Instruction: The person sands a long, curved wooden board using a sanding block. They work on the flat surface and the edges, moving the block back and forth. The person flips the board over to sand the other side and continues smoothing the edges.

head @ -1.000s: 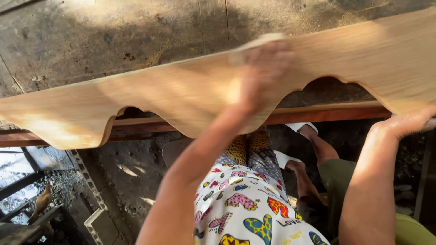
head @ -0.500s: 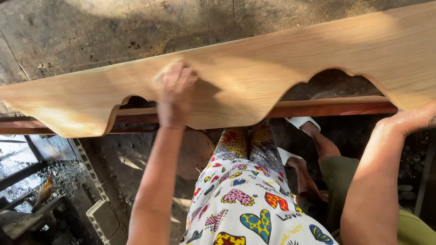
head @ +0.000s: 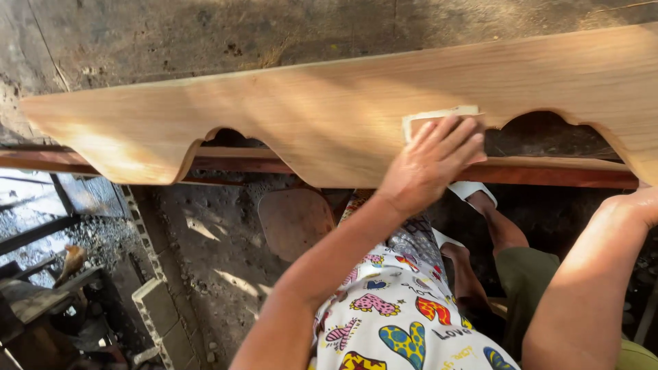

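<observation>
From the head camera, we had the long pale wooden board with the scalloped lower edge (head: pixel 329 116) lying across a reddish wooden rail (head: pixel 548 175). Our left hand (head: pixel 432 161) pressed flat, fingers together, on a small rectangular sanding pad (head: pixel 439 115) near the board's lower edge. Our right hand (head: pixel 641 205) was at the board's right end, grip hidden. Looked like mid-sanding to us; next stroke probably wanted steady, even pressure.

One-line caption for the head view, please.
Left hand presses a sanding block on a scalloped wooden board; right hand steadies its edge.
</observation>
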